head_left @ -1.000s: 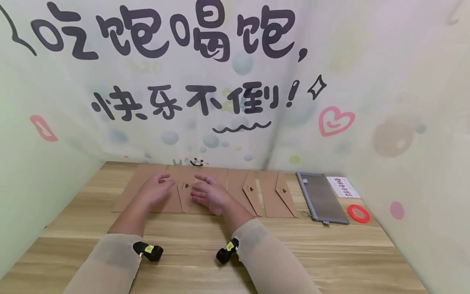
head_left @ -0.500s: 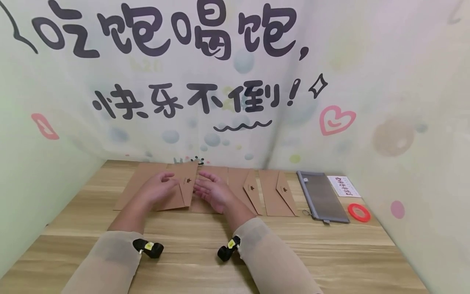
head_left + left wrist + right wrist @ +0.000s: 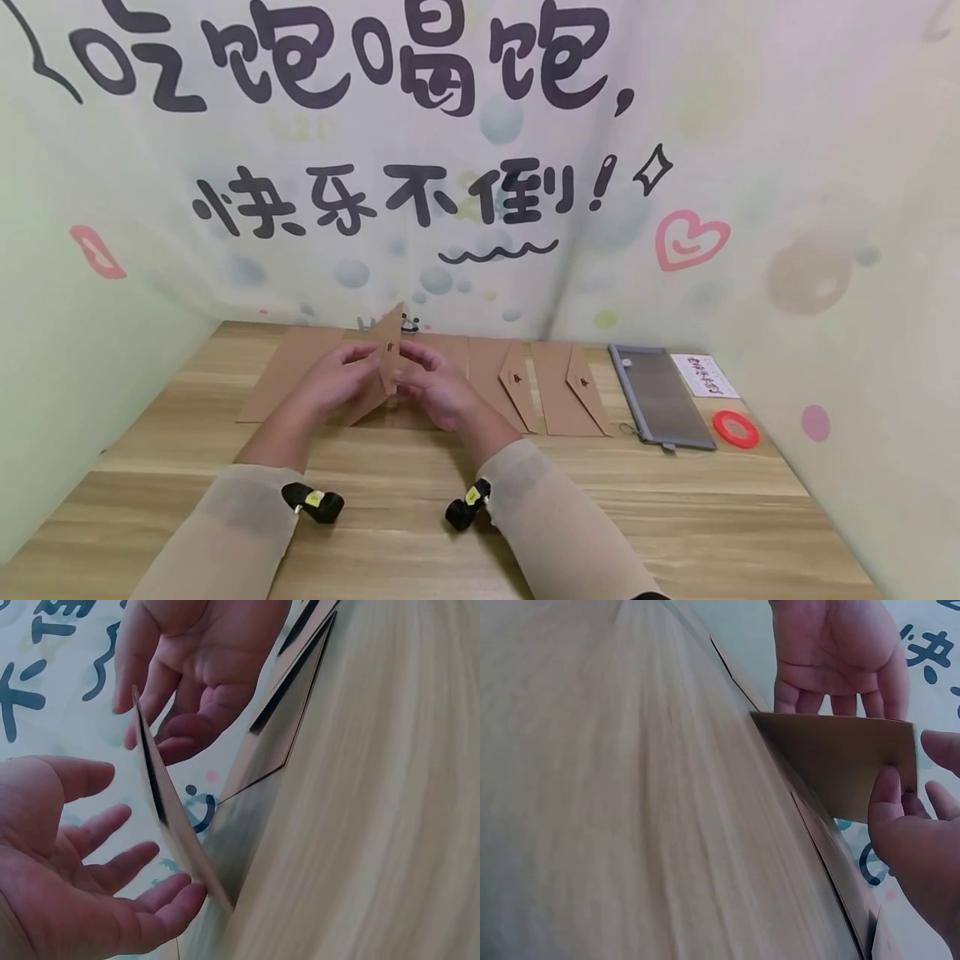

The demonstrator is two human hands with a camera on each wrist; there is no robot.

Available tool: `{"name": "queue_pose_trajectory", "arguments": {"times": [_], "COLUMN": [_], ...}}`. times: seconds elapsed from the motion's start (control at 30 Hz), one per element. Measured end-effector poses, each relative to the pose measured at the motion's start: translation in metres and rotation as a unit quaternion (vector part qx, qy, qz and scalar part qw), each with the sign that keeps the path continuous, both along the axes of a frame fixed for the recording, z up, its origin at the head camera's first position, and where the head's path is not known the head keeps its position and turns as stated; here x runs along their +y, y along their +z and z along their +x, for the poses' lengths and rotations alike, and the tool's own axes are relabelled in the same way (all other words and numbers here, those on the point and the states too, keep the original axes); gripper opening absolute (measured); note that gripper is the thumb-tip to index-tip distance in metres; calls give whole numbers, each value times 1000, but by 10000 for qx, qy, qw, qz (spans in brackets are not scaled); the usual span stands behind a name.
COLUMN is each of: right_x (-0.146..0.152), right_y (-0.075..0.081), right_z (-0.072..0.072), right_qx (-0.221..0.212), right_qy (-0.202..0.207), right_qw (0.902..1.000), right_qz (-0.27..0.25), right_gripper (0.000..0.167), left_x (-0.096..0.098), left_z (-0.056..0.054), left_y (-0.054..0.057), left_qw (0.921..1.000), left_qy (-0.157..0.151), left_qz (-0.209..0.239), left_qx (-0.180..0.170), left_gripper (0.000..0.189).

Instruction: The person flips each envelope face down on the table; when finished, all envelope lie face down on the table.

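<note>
White wall cloth with big black characters at the far side, pale wood-grain table in front. Along the table's far edge: plain brown paper rectangle at left, two flat brown pointed-flap envelopes right of centre, then a grey translucent zip pouch, a white card with dark red lettering and a flat bright-red ring at far right. Step in hand, my read: picking up one brown paper envelope with a small dark crown print and squaring it between my hands. It's tilted up nearly on edge, print side facing right; can't tell if its lowest corner touches the table. My left hand is on its left, fingers spread, a couple of fingertips touching the paper, no real grip. My right hand is on its right, pinching the right-hand edge, digits on both faces per the right wrist view. So the envelope sits directly between both palms, more brown paper lying under and beside it. Next move, I'd judge, calls for a light, firm pinch from the right and a steadying left, since thin paper could crease or slip.
</note>
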State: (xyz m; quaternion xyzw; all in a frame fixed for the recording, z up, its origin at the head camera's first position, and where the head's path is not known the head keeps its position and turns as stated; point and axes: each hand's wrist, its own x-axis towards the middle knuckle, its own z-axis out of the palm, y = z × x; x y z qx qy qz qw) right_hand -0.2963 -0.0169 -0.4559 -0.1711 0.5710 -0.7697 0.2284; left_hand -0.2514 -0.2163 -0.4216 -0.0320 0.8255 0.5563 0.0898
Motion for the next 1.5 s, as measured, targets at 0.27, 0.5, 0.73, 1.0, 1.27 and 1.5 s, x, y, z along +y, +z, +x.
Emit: {"name": "queue_pose_trajectory", "arguments": {"times": [0.27, 0.5, 0.73, 1.0, 1.27, 1.5], "right_x": [-1, 1, -2, -5, -7, -9], "right_y": [5, 7, 7, 4, 2, 2], "right_z": [4, 7, 7, 8, 11, 10], "right_qx": [-158, -206, -143, -129, -347, -488], "right_qy": [200, 396, 443, 598, 708, 490], "right_qw": [9997, 9990, 9988, 9978, 9957, 9966], "right_qz": [-31, 78, 126, 258, 483, 455], "right_gripper": [58, 59, 59, 49, 48, 49], "left_x": [10, 16, 16, 12, -3, -18], "left_z": [-1, 0, 1, 4, 5, 3], "left_y": [1, 3, 6, 17, 23, 16], "left_qw": [9991, 9976, 9941, 9872, 9851, 9866], "left_qy": [-68, -80, 140, 368, 805, 1014], "left_qz": [406, 662, 1059, 1531, 1485, 1177], "left_qx": [118, 168, 190, 265, 317, 502], "left_gripper": [68, 68, 61, 56, 57, 58]}}
